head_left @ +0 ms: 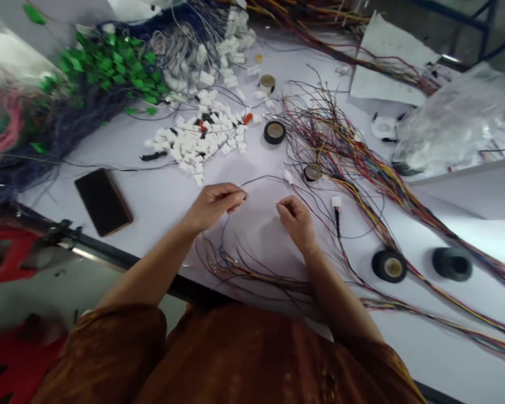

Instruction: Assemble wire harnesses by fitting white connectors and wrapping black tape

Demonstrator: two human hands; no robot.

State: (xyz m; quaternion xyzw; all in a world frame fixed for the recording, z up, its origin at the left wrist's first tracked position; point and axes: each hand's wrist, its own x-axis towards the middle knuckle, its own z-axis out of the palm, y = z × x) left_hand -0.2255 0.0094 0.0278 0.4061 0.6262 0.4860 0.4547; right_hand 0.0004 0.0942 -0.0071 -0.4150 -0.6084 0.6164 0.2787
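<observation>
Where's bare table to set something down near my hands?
Between the phone and the white connectors, above the left hand, is open tabletop. Another patch lies lower right, under the long colored wires. Crowded: around the connectors and the green-tagged bundle.

Thin black wire (263,178), arched, ending at small white plastic connector (288,177).

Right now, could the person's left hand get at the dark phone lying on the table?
Probably yes. The left hand seems to pinch a thin dark wire, but no bundle of wires lies between it and the dark phone on the white table, so the way looks free.
</observation>
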